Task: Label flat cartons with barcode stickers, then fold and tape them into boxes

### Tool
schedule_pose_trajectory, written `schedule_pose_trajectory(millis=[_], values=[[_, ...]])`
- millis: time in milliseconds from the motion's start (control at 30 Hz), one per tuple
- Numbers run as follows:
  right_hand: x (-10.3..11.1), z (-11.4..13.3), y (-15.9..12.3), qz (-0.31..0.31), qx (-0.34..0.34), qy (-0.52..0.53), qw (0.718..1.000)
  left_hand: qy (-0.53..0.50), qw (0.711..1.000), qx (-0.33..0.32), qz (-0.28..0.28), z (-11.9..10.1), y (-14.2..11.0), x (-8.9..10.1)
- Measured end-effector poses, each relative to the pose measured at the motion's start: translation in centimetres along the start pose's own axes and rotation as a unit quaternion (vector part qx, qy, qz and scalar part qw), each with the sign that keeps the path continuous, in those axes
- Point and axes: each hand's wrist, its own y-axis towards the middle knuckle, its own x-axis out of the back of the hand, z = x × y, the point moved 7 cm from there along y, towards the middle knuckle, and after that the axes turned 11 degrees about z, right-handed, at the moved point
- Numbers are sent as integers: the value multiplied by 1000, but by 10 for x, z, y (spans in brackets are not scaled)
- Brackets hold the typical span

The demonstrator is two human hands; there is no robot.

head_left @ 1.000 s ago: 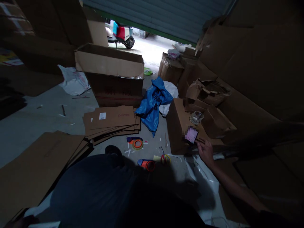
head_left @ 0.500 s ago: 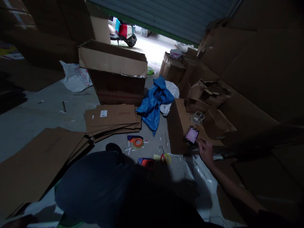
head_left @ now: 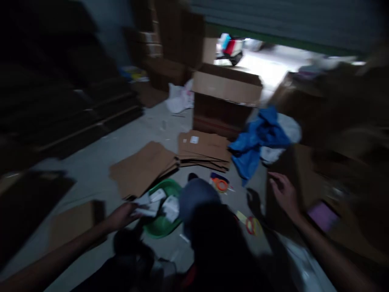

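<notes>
1. The person's knee [head_left: 199, 198] is standing in the way between the two hands, partly covering the right edge of a green basin [head_left: 161, 233] on the floor [head_left: 158, 123].
2. Beyond the basin, flat cardboard [head_left: 144, 170] is lying on the floor, with a large open carton [head_left: 225, 115] standing farther back and a blue bag [head_left: 255, 136] slumping beside it.
3. The left hand [head_left: 121, 216] is reaching to the basin's near left rim, its fingers pinching a white piece [head_left: 149, 209]; blur is hiding whether they are gripping more than one.
4. The right hand [head_left: 285, 194] is hovering near a cardboard box [head_left: 305, 164], fingers loosely curled and spread, gripping nothing; a device with a pink screen [head_left: 323, 216] is lying on that box, just beside the forearm.
5. Counting: one basin is holding at least two white boxes [head_left: 171, 209]; two cardboard stacks, one orange tape dispenser [head_left: 216, 181] and one pair of scissors [head_left: 254, 226] with red and yellow handles are showing.
6. One white label [head_left: 194, 140] is sitting on the farther stack; its print is blurring beyond reading.
</notes>
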Motion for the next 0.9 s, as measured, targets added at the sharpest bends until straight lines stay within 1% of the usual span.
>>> schedule_pose_trajectory(millis=[33,67,100,133,167,200,233,267,300,333,367,400,433,467,500,533,567,633,700,767,833,900], values=[[-28,25,30,43,30,26,998,-20,999,-17,38,12,-13,-2],[-60,54,59,94,59,50,993,-41,998,-19,40,23,-22,0],[-94,87,85,153,90,71,982,-65,997,-25,24,31,-25,3],[-129,124,107,219,122,90,964,-89,996,-24,7,39,-25,5],[-165,163,122,291,155,107,938,-105,994,-9,-19,48,-23,8],[-199,205,130,363,189,118,905,-118,992,7,-40,56,-20,9],[-232,246,130,430,224,122,866,-131,990,17,-55,63,-17,8],[-262,286,126,485,261,119,826,-148,986,23,-68,69,-15,7],[-290,323,116,527,298,112,788,-171,982,23,-78,75,-14,5],[-317,355,105,554,333,101,756,-195,977,18,-86,81,-14,2],[-344,382,91,575,366,87,727,-220,971,10,-95,86,-14,-1],[-370,403,77,591,394,70,700,-243,964,2,-104,92,-14,-4],[-397,417,63,605,415,50,677,-262,958,-4,-115,98,-14,-8],[-423,425,51,617,431,31,657,-275,953,-6,-124,105,-12,-11],[-447,429,41,625,442,20,643,-285,949,-6,-135,112,-10,-15],[-468,429,35,626,450,17,636,-296,944,-5,-146,119,-7,-19],[-486,427,32,622,456,22,636,-307,938,-2,-158,125,-4,-24],[-512,420,34,601,459,36,654,-328,926,6,-187,135,2,-30],[-527,412,40,591,446,33,671,-343,916,18,-210,141,6,-34],[-536,408,44,611,414,31,674,-355,907,30,-224,141,8,-34],[-539,407,46,639,374,50,670,-376,893,36,-245,140,9,-32],[-538,408,46,652,339,81,673,-403,871,51,-277,139,9,-30]])
